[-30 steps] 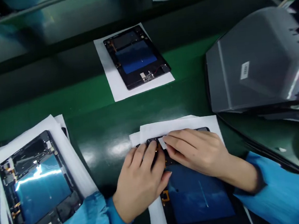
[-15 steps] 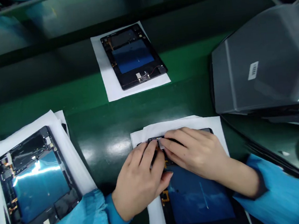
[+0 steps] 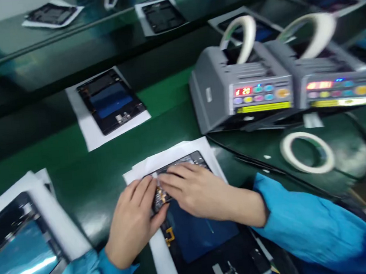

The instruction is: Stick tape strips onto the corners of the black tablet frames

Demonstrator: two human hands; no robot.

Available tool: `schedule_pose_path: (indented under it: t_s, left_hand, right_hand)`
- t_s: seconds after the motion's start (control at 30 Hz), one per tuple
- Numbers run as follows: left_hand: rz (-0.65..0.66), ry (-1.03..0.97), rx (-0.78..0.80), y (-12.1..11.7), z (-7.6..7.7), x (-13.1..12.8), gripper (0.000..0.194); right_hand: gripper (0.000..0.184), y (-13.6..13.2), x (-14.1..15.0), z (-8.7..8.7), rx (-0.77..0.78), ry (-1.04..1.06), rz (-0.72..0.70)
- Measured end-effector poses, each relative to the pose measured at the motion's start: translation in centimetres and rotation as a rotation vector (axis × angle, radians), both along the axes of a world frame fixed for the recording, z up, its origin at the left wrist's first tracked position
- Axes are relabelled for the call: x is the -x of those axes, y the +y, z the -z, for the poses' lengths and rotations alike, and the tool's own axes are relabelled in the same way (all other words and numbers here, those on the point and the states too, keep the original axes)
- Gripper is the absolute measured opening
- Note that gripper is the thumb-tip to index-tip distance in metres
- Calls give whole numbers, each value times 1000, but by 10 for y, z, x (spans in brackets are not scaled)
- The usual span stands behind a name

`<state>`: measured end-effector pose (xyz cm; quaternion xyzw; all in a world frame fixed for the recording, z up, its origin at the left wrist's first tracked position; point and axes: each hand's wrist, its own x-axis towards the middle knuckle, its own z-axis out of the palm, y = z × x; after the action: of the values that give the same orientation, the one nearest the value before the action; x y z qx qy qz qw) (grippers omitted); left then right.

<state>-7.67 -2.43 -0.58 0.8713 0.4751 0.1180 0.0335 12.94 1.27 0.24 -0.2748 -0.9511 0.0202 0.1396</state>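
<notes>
An opened tablet [image 3: 206, 235] with a blue inner panel lies on white paper [image 3: 165, 261] before me. My left hand [image 3: 131, 223] is at its far left corner, fingers bent together over the edge and thumb against the near side of the circuit area. My right hand [image 3: 200, 192] reaches across the far end, its fingertips closed together beside the left ones. Between the two sets of fingertips shows a small pale strip [image 3: 155, 174], partly hidden. Orange flex cable [image 3: 170, 235] runs along the tablet's left side.
Two grey tape dispensers [image 3: 246, 86] [image 3: 330, 73] with lit displays stand at the right behind a loose tape roll [image 3: 307, 152] and black cables [image 3: 254, 160]. Other opened tablets lie on paper at the left [image 3: 22, 254] and ahead [image 3: 110, 101]. A raised ledge runs behind.
My view has swung right, bringing the dispensers' fronts and the tape roll into sight. Both hands stay at the tablet's far end, with fingertips still close together around the pale strip.
</notes>
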Motion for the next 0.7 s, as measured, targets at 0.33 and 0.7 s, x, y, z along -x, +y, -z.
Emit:
schedule_pose_path:
  t_s: [0.33, 0.7]
  left_hand:
    - [48, 105, -95, 7, -1, -6, 42]
    - [9, 97, -90, 1, 5, -9, 42]
  right_hand:
    - [32, 26, -153, 1, -606, 91, 530]
    - [8, 36, -146, 11, -570, 144, 519]
